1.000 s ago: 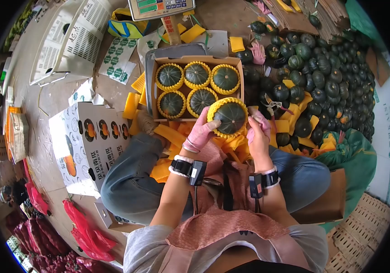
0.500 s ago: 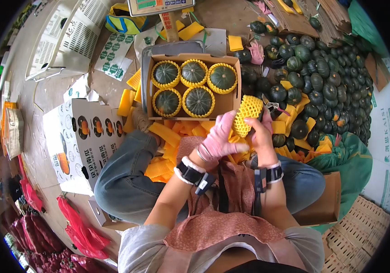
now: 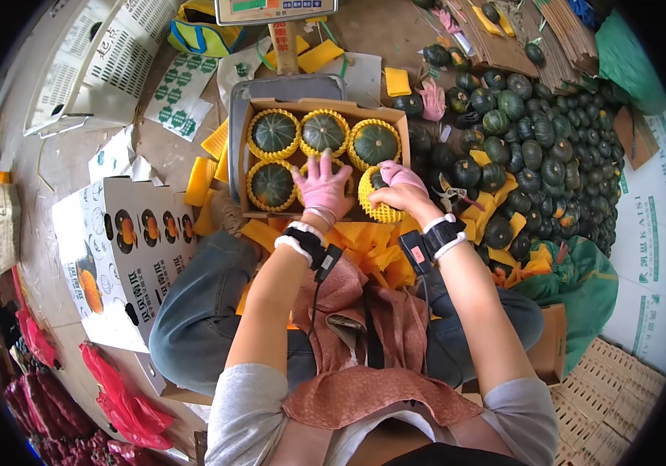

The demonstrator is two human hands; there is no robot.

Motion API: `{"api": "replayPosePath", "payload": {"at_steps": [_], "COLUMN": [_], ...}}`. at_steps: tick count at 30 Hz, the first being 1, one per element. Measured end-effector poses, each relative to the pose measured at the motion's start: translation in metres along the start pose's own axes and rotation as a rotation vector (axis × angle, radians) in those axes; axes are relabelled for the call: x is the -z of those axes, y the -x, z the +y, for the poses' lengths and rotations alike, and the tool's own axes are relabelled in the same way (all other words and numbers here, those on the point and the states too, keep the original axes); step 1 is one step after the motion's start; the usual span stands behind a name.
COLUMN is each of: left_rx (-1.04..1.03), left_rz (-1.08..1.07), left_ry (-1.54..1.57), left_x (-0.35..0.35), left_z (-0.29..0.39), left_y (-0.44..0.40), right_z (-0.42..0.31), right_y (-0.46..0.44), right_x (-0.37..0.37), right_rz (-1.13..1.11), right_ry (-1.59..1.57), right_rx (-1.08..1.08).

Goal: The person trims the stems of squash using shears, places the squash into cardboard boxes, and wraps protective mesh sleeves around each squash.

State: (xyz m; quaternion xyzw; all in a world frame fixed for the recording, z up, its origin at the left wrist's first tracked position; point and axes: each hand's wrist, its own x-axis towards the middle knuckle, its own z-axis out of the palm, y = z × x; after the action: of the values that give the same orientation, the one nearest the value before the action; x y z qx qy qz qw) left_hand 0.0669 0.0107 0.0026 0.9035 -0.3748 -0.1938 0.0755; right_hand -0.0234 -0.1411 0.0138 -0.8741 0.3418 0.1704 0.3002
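Observation:
My right hand point(image 3: 401, 194) is closed on a small dark green pumpkin point(image 3: 377, 180) in a yellow foam net. It holds this pumpkin at the front right corner of an open cardboard box point(image 3: 246, 203), partly over the rim. My left hand point(image 3: 323, 186), in a pink glove, spreads its fingers over the netted pumpkin at the front middle of the box and mostly hides it. Other netted pumpkins sit in the box: one at front left point(image 3: 273, 185) and three along the back, including the back right one point(image 3: 375, 145).
The box rests on the platform of a scale point(image 3: 278, 9). To the right lies a large heap of bare pumpkins point(image 3: 539, 147). Loose yellow foam nets point(image 3: 372, 248) cover my lap area. A printed white carton point(image 3: 127, 256) stands at left, a white crate point(image 3: 104, 62) behind it.
Both hands have moved forward to the box. The netted pumpkin has come from above my lap to the front right corner, and my left hand has left it for another pumpkin.

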Motion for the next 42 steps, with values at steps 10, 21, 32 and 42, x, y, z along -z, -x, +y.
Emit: {"api": "replayPosePath", "payload": {"at_steps": [10, 21, 32, 42], "left_rx": [0.046, 0.088, -0.075, -0.712], "left_rz": [0.015, -0.01, 0.339, 0.101], "left_ry": [0.078, 0.097, 0.35, 1.124], "left_x": [0.002, -0.01, -0.013, -0.032], "left_z": [-0.006, -0.003, 0.0, 0.088], "left_y": [0.01, 0.005, 0.064, 0.135], "right_z": [-0.048, -0.045, 0.047, 0.033], "right_y": [0.024, 0.023, 0.108, 0.176], "right_x": [-0.013, -0.045, -0.058, -0.035], "right_rz": [0.24, 0.282, 0.884, -0.047], "right_ry": [0.121, 0.241, -0.372, -1.417], "right_rx": [-0.201, -0.151, 0.138, 0.205]}}
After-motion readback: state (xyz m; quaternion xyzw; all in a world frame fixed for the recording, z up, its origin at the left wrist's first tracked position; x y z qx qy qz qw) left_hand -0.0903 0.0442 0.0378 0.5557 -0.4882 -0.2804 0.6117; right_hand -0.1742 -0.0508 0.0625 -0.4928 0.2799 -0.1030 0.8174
